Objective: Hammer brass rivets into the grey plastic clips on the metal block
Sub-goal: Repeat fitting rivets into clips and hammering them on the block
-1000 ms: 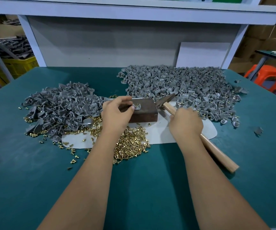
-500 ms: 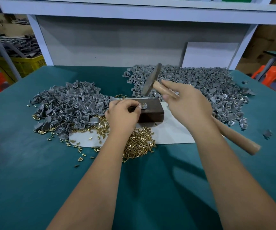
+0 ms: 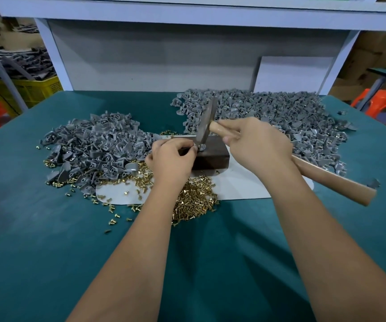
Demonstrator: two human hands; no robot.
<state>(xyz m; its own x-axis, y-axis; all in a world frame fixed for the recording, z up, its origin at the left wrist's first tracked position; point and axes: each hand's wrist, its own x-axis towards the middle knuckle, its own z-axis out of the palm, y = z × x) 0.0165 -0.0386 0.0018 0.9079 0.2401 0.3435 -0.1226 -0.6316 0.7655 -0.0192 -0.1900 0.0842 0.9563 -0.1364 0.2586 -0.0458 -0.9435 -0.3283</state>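
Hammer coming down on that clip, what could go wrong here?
The left hand pinches the clip right beside the hammer head, so a slightly off blow could hit the fingertips. The right hand chokes up near the head, and a glancing strike could flick the clip or rivet off the block.

On the table [image 3: 47, 252] the metal block [image 3: 212, 158] sits at centre on a mat [image 3: 245, 187], with one heap of clips [image 3: 94, 147] at 9 o'clock, a larger heap [image 3: 280, 112] from 12 to 2 o'clock, the rivets [image 3: 194, 203] at 6 o'clock, and a panel [image 3: 292, 73] behind at 1 o'clock.
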